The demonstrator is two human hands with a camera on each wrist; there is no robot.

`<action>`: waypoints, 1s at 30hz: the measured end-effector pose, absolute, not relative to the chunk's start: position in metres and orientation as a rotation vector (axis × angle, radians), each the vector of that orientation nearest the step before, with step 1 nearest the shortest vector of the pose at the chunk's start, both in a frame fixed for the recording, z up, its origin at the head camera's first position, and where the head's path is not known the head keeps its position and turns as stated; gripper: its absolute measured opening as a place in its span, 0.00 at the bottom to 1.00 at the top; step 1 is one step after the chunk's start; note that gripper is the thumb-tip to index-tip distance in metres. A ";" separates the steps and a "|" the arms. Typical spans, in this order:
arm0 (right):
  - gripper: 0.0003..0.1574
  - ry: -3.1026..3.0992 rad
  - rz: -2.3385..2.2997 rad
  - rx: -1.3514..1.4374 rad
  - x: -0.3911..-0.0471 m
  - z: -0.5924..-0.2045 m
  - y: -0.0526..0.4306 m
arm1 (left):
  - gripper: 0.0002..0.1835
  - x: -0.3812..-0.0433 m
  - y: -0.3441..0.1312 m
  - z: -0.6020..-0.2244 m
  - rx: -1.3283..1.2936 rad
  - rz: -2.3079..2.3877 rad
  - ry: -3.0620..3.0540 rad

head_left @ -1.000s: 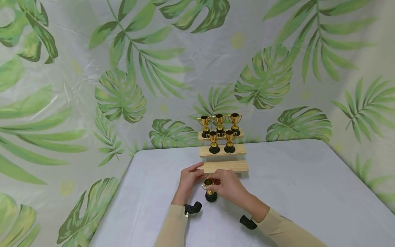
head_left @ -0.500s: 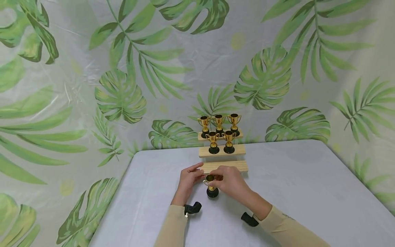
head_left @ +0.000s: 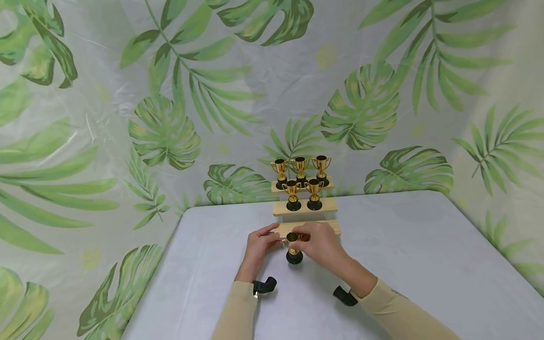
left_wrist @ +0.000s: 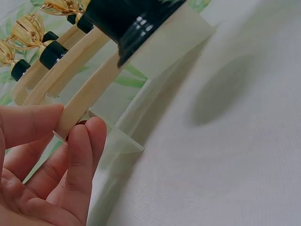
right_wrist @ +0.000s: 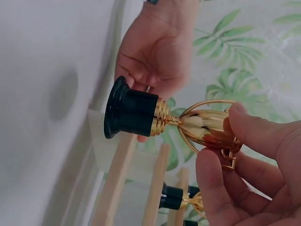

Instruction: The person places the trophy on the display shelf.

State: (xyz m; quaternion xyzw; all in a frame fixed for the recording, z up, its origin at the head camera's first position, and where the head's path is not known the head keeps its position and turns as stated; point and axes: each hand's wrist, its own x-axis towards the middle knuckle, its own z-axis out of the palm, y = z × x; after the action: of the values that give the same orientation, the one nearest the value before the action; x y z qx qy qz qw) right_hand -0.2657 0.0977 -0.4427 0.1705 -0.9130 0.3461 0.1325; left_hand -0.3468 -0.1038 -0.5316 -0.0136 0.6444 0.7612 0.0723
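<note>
A small gold trophy cup (head_left: 294, 257) with a black base hangs upright in front of the lowest wooden step (head_left: 286, 228) of a tiered stand. My right hand (head_left: 321, 244) pinches the cup near its rim between thumb and fingers, as the right wrist view shows. In the left wrist view, my left hand (left_wrist: 51, 174) grips the left end of that step, thumb above and fingers beneath. The cup's black base (left_wrist: 136, 23) is in the air, its shadow falling on the table.
Two gold trophies (head_left: 314, 193) stand on the middle step (head_left: 329, 206), and three more trophies (head_left: 300, 169) on the top step. The stand has clear supports. A white cloth covers the table (head_left: 399, 264), with a leaf-patterned backdrop (head_left: 238, 94) behind.
My right hand has moved the trophy up, forward and slightly right, toward the lowest step. The left hand stays at the step's left end.
</note>
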 end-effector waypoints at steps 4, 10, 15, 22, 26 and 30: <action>0.20 -2.637 1.029 0.487 -0.267 -0.439 0.100 | 0.22 -0.347 -0.104 -0.533 -0.036 2.297 1.924; 0.23 -2.624 1.023 0.458 -0.270 -0.433 0.103 | 0.21 -0.346 -0.104 -0.532 -0.048 2.299 1.926; 0.21 -2.595 1.019 0.475 -0.272 -0.429 0.108 | 0.21 -0.345 -0.103 -0.531 -0.063 2.296 1.926; 0.21 -2.576 1.061 0.474 -0.276 -0.423 0.112 | 0.20 -0.346 -0.103 -0.531 -0.080 2.315 1.907; 0.22 -2.587 1.049 0.441 -0.279 -0.420 0.115 | 0.20 -0.347 -0.103 -0.532 -0.069 2.330 1.896; 0.23 -2.587 1.033 0.415 -0.284 -0.418 0.118 | 0.20 -0.348 -0.103 -0.533 -0.051 2.336 1.887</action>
State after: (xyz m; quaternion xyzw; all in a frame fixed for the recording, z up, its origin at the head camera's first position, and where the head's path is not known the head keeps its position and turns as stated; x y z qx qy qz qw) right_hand -0.2837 0.1181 -0.4183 0.1455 -0.9064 0.3620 0.1618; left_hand -0.3479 -0.1030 -0.5326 -0.0169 0.6268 0.7759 0.0692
